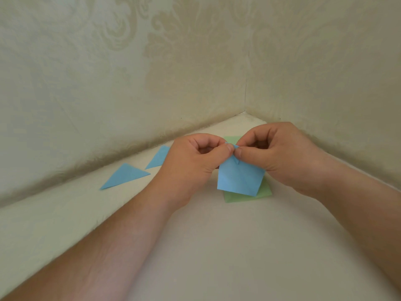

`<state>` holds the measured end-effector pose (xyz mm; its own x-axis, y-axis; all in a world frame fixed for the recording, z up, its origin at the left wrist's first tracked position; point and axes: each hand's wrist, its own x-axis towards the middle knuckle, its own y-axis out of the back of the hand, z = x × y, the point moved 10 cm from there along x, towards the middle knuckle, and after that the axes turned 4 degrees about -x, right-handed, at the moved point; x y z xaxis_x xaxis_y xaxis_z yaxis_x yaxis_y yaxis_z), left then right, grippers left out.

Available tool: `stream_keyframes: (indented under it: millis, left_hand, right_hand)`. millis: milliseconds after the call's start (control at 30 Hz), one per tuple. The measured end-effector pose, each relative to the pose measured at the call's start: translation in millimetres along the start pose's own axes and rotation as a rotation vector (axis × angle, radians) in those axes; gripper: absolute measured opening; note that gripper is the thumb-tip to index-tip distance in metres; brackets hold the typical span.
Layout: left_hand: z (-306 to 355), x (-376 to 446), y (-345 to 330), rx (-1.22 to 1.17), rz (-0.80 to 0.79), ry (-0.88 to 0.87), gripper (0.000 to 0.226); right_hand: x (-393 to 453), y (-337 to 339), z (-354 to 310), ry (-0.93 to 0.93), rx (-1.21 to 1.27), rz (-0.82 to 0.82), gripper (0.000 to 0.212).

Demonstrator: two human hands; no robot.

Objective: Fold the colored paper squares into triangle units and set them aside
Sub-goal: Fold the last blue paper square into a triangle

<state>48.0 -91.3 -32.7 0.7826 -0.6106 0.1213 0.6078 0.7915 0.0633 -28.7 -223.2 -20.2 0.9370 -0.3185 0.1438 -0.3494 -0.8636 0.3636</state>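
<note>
A blue paper square (238, 179) hangs lifted above the white table, pinched at its top corner by both hands. My left hand (195, 161) pinches it from the left with thumb and forefinger. My right hand (280, 155) pinches the same corner from the right. Directly under the blue sheet lies a green paper stack (263, 192), partly hidden by it and by my hands. Two folded blue triangles lie to the left: one triangle (125, 175) near the wall and a second triangle (158, 158) partly behind my left hand.
The white table (217, 246) sits in a corner between two patterned cream walls (130, 72). The walls meet just behind my hands.
</note>
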Motion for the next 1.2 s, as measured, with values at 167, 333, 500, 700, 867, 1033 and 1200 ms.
stream_keyframes:
  millis: [167, 333, 500, 700, 867, 1033, 1200]
  left_hand:
    - [0, 0, -1, -0.042, -0.003, 0.003, 0.016]
    - [6, 0, 0, 0.115, -0.001, -0.067, 0.017]
    - [3, -2, -3, 0.13, -0.016, -0.052, 0.014]
    - [0, -1, 0, 0.155, -0.005, -0.036, 0.009]
    - [1, 0, 0, 0.204, -0.024, -0.034, 0.008]
    - [1, 1, -3, 0.23, -0.057, -0.038, 0.01]
    - [-7, 0, -5, 0.21, -0.101, 0.029, 0.014]
  right_hand:
    - [0, 0, 1, -0.021, -0.015, -0.009, 0.012]
    - [-2, -3, 3, -0.05, -0.053, -0.034, 0.013]
    - [-1, 2, 3, -0.049, -0.009, 0.0, 0.012]
    - [-1, 2, 4, -0.048, 0.068, -0.023, 0.011]
    - [-1, 0, 5, -0.056, 0.069, -0.042, 0.013]
    - [1, 4, 6, -0.035, -0.056, -0.003, 0.018]
    - [1, 4, 4, 0.004, -0.097, -0.028, 0.015]
